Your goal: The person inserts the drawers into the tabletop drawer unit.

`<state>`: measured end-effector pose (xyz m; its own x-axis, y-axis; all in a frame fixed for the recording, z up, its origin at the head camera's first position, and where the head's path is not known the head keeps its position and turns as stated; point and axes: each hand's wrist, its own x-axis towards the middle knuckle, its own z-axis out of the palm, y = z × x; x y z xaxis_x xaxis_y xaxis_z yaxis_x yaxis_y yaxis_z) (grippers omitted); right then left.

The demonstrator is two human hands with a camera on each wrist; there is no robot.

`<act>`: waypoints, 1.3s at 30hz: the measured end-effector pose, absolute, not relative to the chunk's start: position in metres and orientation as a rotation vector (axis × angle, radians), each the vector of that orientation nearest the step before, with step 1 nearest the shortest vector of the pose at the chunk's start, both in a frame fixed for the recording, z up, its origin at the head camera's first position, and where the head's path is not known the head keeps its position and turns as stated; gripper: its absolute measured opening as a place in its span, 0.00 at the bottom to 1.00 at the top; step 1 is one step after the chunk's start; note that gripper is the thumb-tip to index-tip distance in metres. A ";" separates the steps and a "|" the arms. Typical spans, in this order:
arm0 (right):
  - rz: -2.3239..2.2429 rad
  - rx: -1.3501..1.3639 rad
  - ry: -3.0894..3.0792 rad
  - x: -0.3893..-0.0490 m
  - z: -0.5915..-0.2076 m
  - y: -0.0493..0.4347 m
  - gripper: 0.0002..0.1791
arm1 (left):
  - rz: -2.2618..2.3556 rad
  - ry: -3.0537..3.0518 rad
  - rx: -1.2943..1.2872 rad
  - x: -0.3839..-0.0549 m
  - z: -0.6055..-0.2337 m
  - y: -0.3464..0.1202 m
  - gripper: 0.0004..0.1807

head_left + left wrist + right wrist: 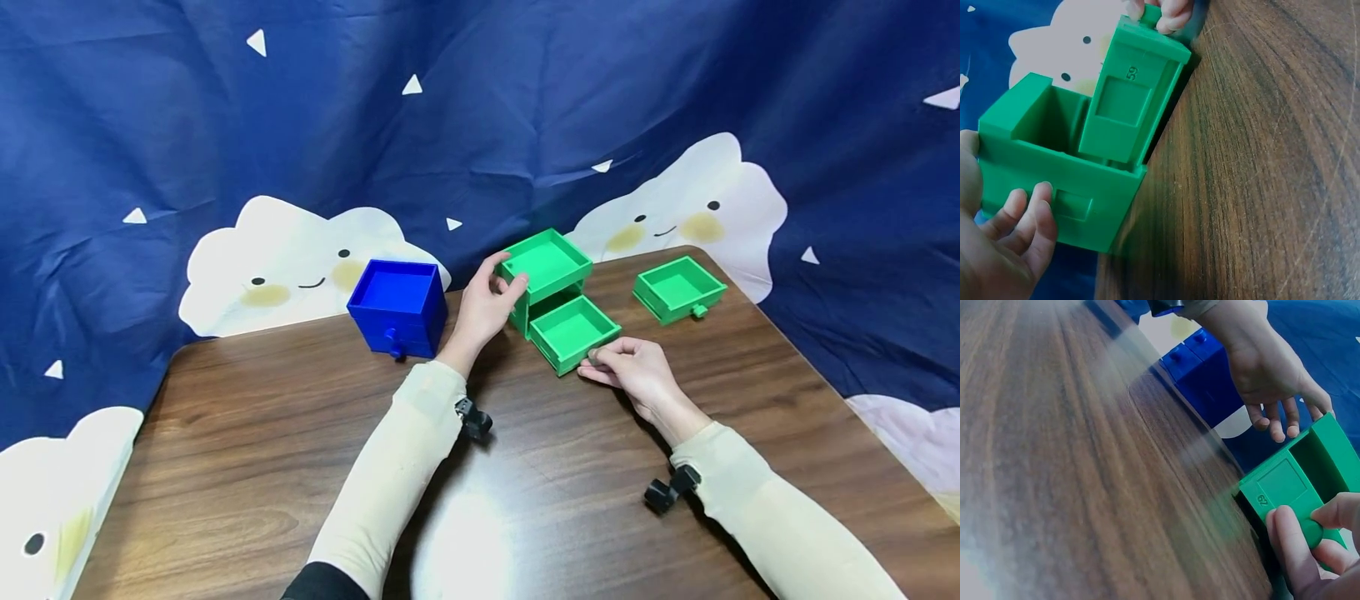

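Observation:
A small green drawer cabinet (pixel 536 275) stands towards the back of the table, with an open slot under its top tray. My left hand (pixel 486 308) holds the cabinet by its left side, thumb at the front edge and a finger at the top rim. Its lower green drawer (pixel 576 333) is pulled far out of the front, and the inside shows nothing in it. My right hand (pixel 637 375) pinches the round knob (pixel 1311 531) on that drawer. The drawer's side (pixel 1125 100) bears a raised number in the left wrist view.
A second green drawer (pixel 681 290) with a knob lies on the table to the right of the cabinet. At the left stands a blue drawer cabinet (pixel 401 312), its knobs facing front. A dark blue curtain (pixel 480 125) with clouds hangs behind the wooden table (pixel 262 433).

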<state>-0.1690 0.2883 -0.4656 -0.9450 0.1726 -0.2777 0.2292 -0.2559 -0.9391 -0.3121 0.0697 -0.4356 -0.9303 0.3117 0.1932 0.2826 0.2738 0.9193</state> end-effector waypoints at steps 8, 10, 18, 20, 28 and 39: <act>-2.425 0.504 1.893 -0.174 -0.467 0.286 0.13 | 1.800 2.467 0.586 -0.312 -0.435 0.069 0.29; -2.426 0.517 1.883 -0.174 -0.468 0.285 0.13 | 1.792 2.459 0.587 -0.311 -0.435 0.070 0.29; -2.429 0.495 1.914 -0.180 -0.470 0.285 0.12 | 1.804 2.451 0.594 -0.311 -0.435 0.071 0.29; -2.429 0.490 1.921 -0.182 -0.470 0.285 0.12 | 1.805 2.456 0.594 -0.311 -0.435 0.071 0.29; -2.379 0.485 1.954 -0.191 -0.471 0.283 0.03 | 1.808 2.448 0.597 -0.313 -0.436 0.071 0.30; -2.338 0.519 1.953 -0.202 -0.470 0.276 0.13 | 1.825 2.439 0.603 -0.313 -0.438 0.070 0.30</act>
<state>-0.2023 0.2761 -0.4695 -0.9423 0.1735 -0.2863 0.2509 -0.2001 -0.9471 -0.3134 0.0696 -0.4378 -0.9239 0.3264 0.1995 0.2834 0.2339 0.9300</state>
